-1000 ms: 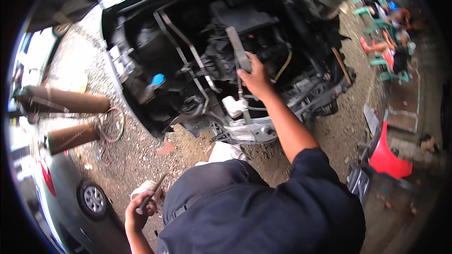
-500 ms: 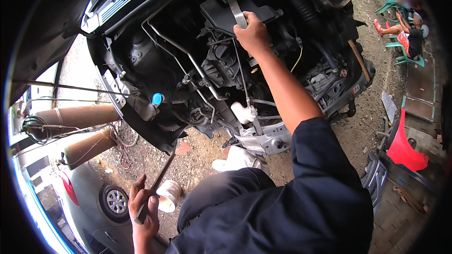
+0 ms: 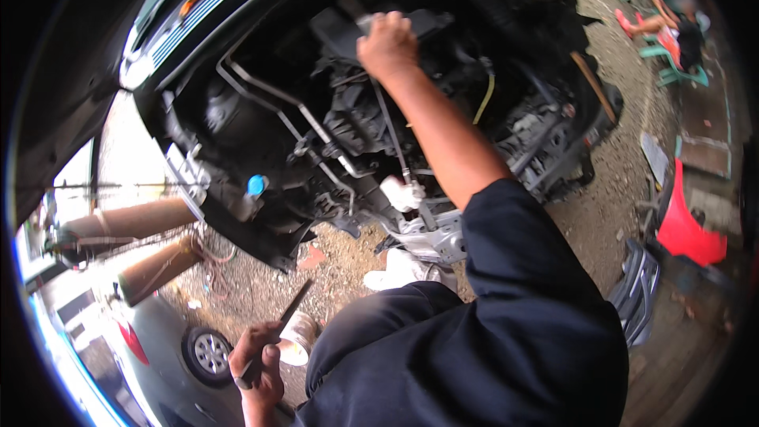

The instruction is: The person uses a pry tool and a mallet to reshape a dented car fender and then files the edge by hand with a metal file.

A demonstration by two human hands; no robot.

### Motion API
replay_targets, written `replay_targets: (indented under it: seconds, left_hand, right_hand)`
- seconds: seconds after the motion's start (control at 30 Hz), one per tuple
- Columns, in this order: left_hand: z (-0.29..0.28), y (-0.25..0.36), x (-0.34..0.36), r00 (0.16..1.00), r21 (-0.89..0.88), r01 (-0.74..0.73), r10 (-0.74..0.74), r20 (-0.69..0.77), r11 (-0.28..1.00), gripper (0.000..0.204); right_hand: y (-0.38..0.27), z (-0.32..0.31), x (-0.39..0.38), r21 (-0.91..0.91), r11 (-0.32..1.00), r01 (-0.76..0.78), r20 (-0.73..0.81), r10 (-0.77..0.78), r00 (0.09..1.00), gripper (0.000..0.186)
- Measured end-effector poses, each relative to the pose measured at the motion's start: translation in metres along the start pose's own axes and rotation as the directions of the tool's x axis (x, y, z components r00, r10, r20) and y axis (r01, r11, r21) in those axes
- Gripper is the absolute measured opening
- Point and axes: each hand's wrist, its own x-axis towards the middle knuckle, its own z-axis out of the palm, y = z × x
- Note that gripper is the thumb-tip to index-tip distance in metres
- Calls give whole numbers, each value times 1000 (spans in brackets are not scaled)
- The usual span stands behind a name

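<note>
Over the open engine bay of a dark car (image 3: pixel 229 119), my right hand (image 3: pixel 389 47) is closed on a flat grey metal bar (image 3: pixel 365 22), mostly hidden by the fingers, at the black plastic engine housing (image 3: pixel 336 32). A thin rod (image 3: pixel 387 122) runs below that hand toward a white plastic reservoir (image 3: pixel 399 194). Low at the left, my left hand (image 3: pixel 257 360) grips a long, dark metal bar (image 3: pixel 294 300) that points up and right. A white bucket (image 3: pixel 298 340) stands beside it on the ground.
Two gas cylinders (image 3: pixel 154 269) with hoses lie at left near a grey car (image 3: pixel 158 348). The raised hood (image 3: pixel 55 39) fills the upper left. People (image 3: pixel 689 43) sit on green chairs at upper right, above a red body panel (image 3: pixel 688 233) and loose parts (image 3: pixel 636 292).
Since a second ago my right hand has moved up and away over the engine housing with its bar. My left hand, still gripping its bar, has shifted slightly right in the picture.
</note>
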Motion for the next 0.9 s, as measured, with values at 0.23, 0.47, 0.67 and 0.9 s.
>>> replay_targets:
  seconds: [0.23,0.47,0.67,0.9]
  left_hand:
    - [20,6,11,998,-49,-38,36,-43,998,41]
    - [6,0,30,991,-148,-131,127,-36,980,32]
    - [-15,3,69,997,-122,-63,56,-56,991,23]
    - [-36,-32,127,977,-340,-203,212,-12,918,23]
  right_hand:
    - [30,-33,-34,349,935,-53,-51,76,996,62]
    - [275,-126,-44,807,373,-457,29,749,662,38]
    - [483,-161,-84,683,403,-609,157,733,661,35]
    - [593,-185,-41,362,693,-624,-126,699,704,49]
